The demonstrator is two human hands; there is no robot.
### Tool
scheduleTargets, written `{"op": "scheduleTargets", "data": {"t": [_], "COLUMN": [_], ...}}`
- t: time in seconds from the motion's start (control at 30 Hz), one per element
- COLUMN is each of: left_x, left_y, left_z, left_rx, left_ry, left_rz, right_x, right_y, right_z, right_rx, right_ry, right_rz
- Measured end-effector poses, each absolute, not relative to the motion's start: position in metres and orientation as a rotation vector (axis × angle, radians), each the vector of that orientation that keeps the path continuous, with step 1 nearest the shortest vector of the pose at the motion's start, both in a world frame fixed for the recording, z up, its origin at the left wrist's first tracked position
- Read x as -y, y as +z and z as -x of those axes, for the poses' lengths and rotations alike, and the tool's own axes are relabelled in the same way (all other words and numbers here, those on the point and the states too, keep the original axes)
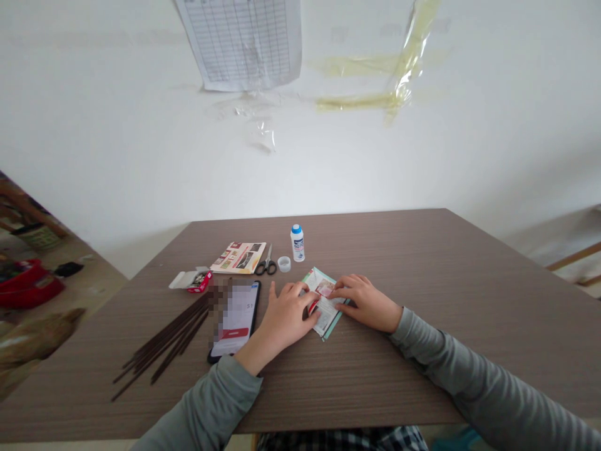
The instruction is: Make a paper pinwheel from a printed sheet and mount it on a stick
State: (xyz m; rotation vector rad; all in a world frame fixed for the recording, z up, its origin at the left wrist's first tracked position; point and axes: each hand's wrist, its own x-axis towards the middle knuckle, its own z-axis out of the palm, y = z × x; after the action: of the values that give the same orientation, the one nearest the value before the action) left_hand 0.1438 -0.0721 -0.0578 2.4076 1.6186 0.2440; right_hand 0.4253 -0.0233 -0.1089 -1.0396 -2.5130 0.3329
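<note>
Just below the frame's centre lies the paper (325,318), with the left hand (287,308) and right hand (369,304) touching it, fingers loosely spread; whether either pinches it is unclear. Even fingertip pressure should steady it.

The sleeves are long, soft-looking and a muted grey-green. The left sleeve (206,407) ends in a plain cuff with a narrow hem; the right sleeve (479,379) is ringed with many small folds. The left hand (287,313) and right hand (369,302) are bare. At the near edge, dark-and-pale checked cloth (347,440) shows, probably lap clothing, though mostly cut off.
</note>
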Motion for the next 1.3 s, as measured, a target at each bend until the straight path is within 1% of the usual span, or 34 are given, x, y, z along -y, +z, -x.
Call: {"op": "scheduleTargets", "data": {"t": [0.43,0.8,1.3], "left_x": [0.072,0.07,0.075], "left_y": [-0.058,-0.066,-0.055], "left_z": [-0.144,-0.139,-0.143], "left_rx": [-1.631,-1.614,-1.64], "left_ry": [0.233,0.317,0.286], "left_rz": [-2.396,-2.403,-2.366], "right_x": [0.023,0.021,0.022], "right_y": [-0.11,-0.114,-0.111], "right_z": [-0.425,-0.426,-0.425], "right_rx": [2.517,2.52,2.52], "right_ry": [0.323,0.287,0.306], "right_rz": [1.036,1.014,1.025]}}
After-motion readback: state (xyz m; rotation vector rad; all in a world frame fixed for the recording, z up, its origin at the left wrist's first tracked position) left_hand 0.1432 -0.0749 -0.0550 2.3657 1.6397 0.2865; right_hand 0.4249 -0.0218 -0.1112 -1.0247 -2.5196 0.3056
